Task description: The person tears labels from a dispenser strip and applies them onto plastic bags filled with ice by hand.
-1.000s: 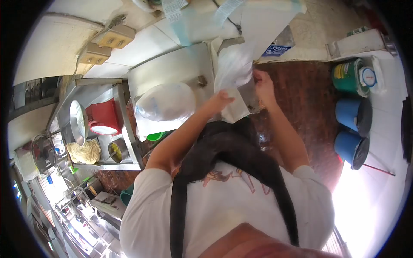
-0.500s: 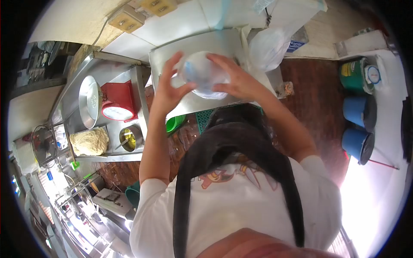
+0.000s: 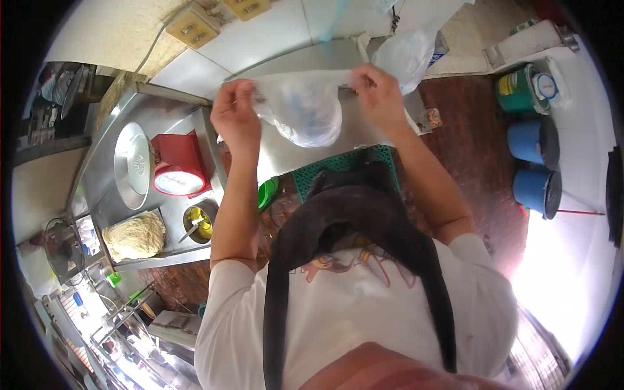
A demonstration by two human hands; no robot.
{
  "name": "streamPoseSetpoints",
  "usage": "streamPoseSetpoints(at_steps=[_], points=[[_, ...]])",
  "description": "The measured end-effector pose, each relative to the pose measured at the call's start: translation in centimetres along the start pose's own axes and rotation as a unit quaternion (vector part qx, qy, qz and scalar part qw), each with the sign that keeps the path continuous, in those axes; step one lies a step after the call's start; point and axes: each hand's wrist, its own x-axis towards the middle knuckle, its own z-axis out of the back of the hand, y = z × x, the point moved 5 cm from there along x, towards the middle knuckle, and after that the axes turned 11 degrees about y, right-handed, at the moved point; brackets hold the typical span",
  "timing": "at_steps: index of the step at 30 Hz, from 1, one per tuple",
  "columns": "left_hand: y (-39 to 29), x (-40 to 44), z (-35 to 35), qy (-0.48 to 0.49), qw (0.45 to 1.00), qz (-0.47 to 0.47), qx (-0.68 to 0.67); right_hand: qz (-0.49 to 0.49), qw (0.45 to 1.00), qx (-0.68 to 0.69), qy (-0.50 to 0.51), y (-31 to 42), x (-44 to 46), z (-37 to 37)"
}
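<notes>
A clear plastic bag (image 3: pixel 309 120) with something whitish and rounded inside rests on the pale metal work surface (image 3: pixel 286 159). My left hand (image 3: pixel 235 116) pinches the bag's stretched top edge at its left end. At the right end my right hand (image 3: pixel 378 92) has fingers pinched together on the same edge. The plastic is pulled taut between both hands, above the bulging part. What exactly is inside the bag is blurred.
Left, a metal counter holds a red scale (image 3: pixel 179 162), a round metal pan (image 3: pixel 133 166), a noodle-like pile (image 3: pixel 134 235) and a pot (image 3: pixel 199 221). More plastic bags (image 3: pixel 406 58) hang beyond my right hand. Blue buckets (image 3: pixel 528 142) stand at the right.
From cupping the rounded bag, my hands have moved apart and now hold its top edge stretched between them. Earlier still, they were at the hanging bags on the right.
</notes>
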Motion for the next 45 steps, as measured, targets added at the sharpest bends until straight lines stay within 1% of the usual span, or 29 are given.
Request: streamPoseSetpoints(at_steps=[1,3,4,5,6,7,9,10,11,14,15,16,18,19,20,21,22,23,26,27,29,30,32,33,36,39,42,43,45], points=[[0.5,0.4,1.0,0.018,0.997,0.008,0.08,0.022,1.0,0.018,-0.007,0.7,0.4,0.7],[1.9,0.0,0.7,0.125,0.99,0.012,0.069,0.022,0.995,0.097,0.009,0.8,0.9,-0.3],[5.1,-0.7,1.0,0.201,0.972,-0.006,0.122,0.022,0.99,0.138,0.017,0.7,1.1,-0.8],[8.3,-1.5,1.4,0.273,0.946,-0.032,0.17,0.028,0.989,0.136,0.046,-0.3,0.8,-1.9],[12.9,-2.6,1.8,0.361,0.889,-0.076,0.272,0.035,0.988,0.134,0.075,-1.8,0.1,-3.6],[10.8,-3.8,-0.2,0.327,0.938,-0.036,0.114,0.037,0.985,0.132,0.107,-2.2,-0.5,-4.7],[14.0,-6.0,-3.0,0.404,0.903,0.124,0.077,-0.022,0.978,0.123,0.164,-2.9,-1.0,-6.5],[14.7,-6.6,-4.3,0.37,0.918,0.123,0.072,-0.049,0.973,0.117,0.193,-3.0,-0.9,-7.3],[15.3,-7.3,-5.6,0.335,0.932,0.122,0.066,-0.016,0.97,0.167,0.176,-2.1,-0.3,-7.0],[18.5,-10.9,-9.0,0.343,0.899,0.239,0.13,-0.022,0.973,0.009,0.23,-6.3,0.2,-8.3],[18.5,-12.1,-10.3,0.325,0.93,0.128,0.117,0.012,0.952,-0.022,0.306,-6.5,0.5,-9.0],[18.4,-13.4,-11.3,0.304,0.947,0.016,0.102,0.03,0.955,-0.036,0.293,-6.5,-0.2,-8.9],[19.6,-12.7,-12.6,0.279,0.959,0.027,0.049,0.073,0.961,-0.073,0.256,-6.5,-0.5,-8.3],[20.0,-13.3,-12.8,0.261,0.964,0.045,0.022,0.057,0.969,-0.032,0.24,-7.3,-0.5,-7.5],[20.6,-15.3,-12.4,0.275,0.955,0.11,0.011,0.042,0.974,-0.009,0.223,-7.5,-1.9,-7.7],[19.5,-15.1,-12.1,0.289,0.943,0.166,-0.001,0.032,0.979,0.01,0.2,-7.6,-2.6,-7.3],[18.6,-12.4,-12.8,0.302,0.933,0.197,-0.013,0.038,0.986,0.015,0.164,-7.9,-1.2,-5.9],[16.7,-10.7,-12.7,0.281,0.95,0.128,0.042,0.012,0.985,0.036,0.167,-6.3,-1.1,-4.8],[13.5,-9.4,-10.0,0.338,0.904,0.11,0.236,0.035,0.98,0.128,0.148,-5.1,-2.3,-4.0],[12.2,-8.8,-9.8,0.349,0.905,0.067,0.234,0.055,0.977,0.173,0.113,-5.7,-2.4,-4.1],[9.9,-8.7,-9.5,0.375,0.899,-0.016,0.226,0.006,0.98,0.149,0.131,-8.0,-3.2,-4.5],[9.8,-7.7,-9.3,0.386,0.904,0.036,0.181,-0.018,0.981,0.134,0.14,-9.0,-3.1,-4.2],[10.0,-6.9,-8.9,0.403,0.898,0.151,0.086,-0.007,0.977,0.107,0.184,-9.1,-3.1,-4.0],[9.9,-6.6,-9.3,0.379,0.907,0.174,0.06,0.002,0.974,0.092,0.206,-9.1,-2.9,-3.9],[13.1,-8.1,-10.8,0.317,0.932,0.171,0.041,-0.019,0.955,0.185,0.233,-10.9,-2.9,-5.4],[19.2,-11.1,-10.5,0.309,0.92,0.182,0.158,0.015,0.967,0.123,0.223,-11.9,-3.2,-5.1],[22.2,-12.9,-10.2,0.291,0.923,0.071,0.242,0.027,0.955,0.114,0.274,-14.9,-2.9,-7.1],[19.7,-11.8,-10.5,0.318,0.915,0.148,0.198,0.026,0.962,0.072,0.263,-14.7,-2.9,-6.2],[21.4,-11.0,-8.5,0.361,0.891,0.116,0.249,0.025,0.97,-0.014,0.239,-13.5,-3.4,-3.9]])
